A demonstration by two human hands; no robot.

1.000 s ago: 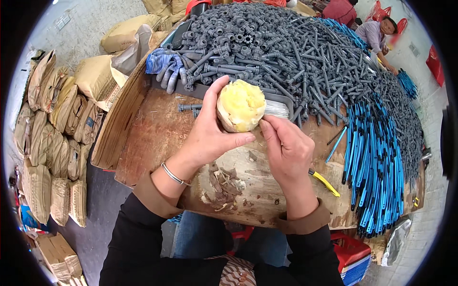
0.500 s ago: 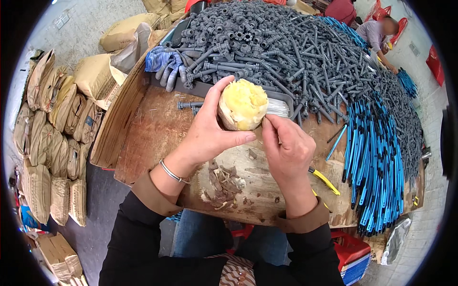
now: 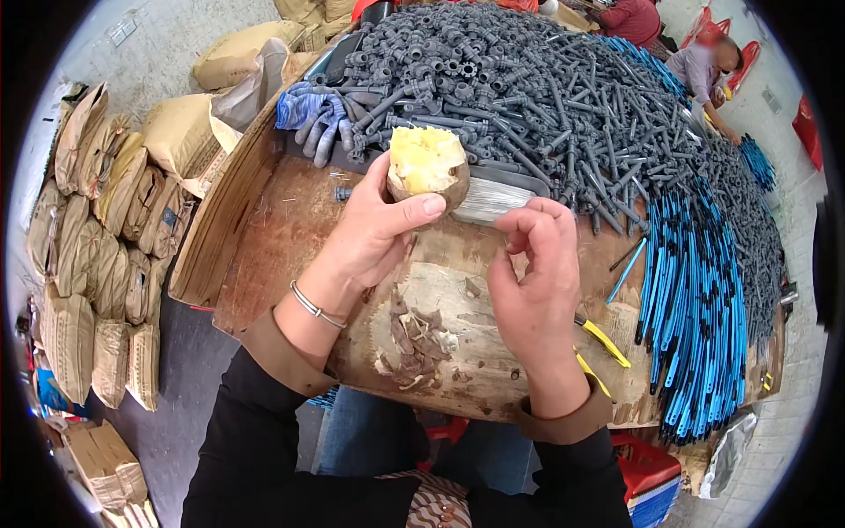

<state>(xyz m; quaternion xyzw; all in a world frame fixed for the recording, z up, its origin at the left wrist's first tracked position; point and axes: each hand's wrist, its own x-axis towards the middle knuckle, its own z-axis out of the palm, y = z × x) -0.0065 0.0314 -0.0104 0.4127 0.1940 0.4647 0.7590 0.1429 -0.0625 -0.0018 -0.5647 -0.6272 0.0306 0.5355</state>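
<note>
A partly peeled sweet potato [image 3: 428, 165] with a broken yellow top sits in my left hand [image 3: 371, 218], above the wooden table. The fingers wrap behind it and the thumb presses its near side. Brown skin still covers its lower part. To the right, apart from it, is my right hand [image 3: 540, 286], fingers curled, with a gap between thumb and forefinger and nothing visible in them. Torn brown peelings [image 3: 415, 343] lie on the table below both hands.
Grey plastic fittings [image 3: 528, 97] are heaped across the table's far side. Behind my hands is a tray of thin metal rods [image 3: 493, 201]. Blue-and-black strips [image 3: 691, 308] and yellow-handled pliers [image 3: 606, 341] lie right; blue-grey gloves [image 3: 312, 119] lie left. Another person [image 3: 700, 75] works far right.
My left hand has moved a little left with the sweet potato and turned it, showing more brown skin. My right hand has come away from it, its thumb and forefinger parting.
</note>
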